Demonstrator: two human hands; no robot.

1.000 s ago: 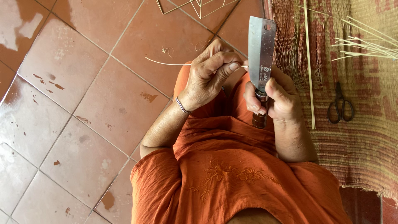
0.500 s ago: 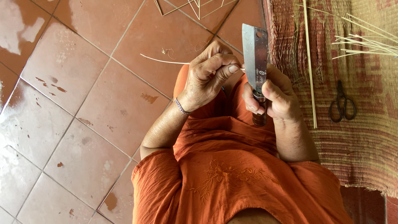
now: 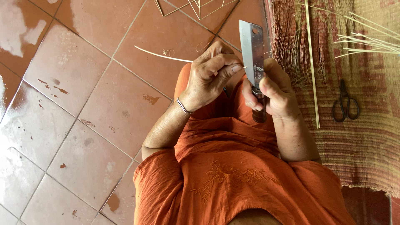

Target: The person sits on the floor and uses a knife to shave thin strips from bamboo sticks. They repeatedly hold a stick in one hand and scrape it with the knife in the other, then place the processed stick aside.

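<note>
My right hand (image 3: 275,89) grips the dark handle of a broad steel knife (image 3: 252,52), its blade standing upright. My left hand (image 3: 212,75) pinches a thin pale bamboo strip (image 3: 162,55) between thumb and fingers, right against the blade's edge. The strip sticks out to the left over the tiled floor. A thin bracelet circles my left wrist. Both hands hover above my lap in orange cloth (image 3: 233,166).
A woven reddish mat (image 3: 358,137) lies on the right, with black scissors (image 3: 345,104), a long thin stick (image 3: 311,66) and a bundle of pale strips (image 3: 366,41) on it. More strips lie at the top edge (image 3: 196,6). Terracotta floor tiles (image 3: 83,104) fill the left.
The knife blade has shifted slightly left and down in view, and the strip now reaches less far to the left, drawn toward the blade. Both hands keep their hold.
</note>
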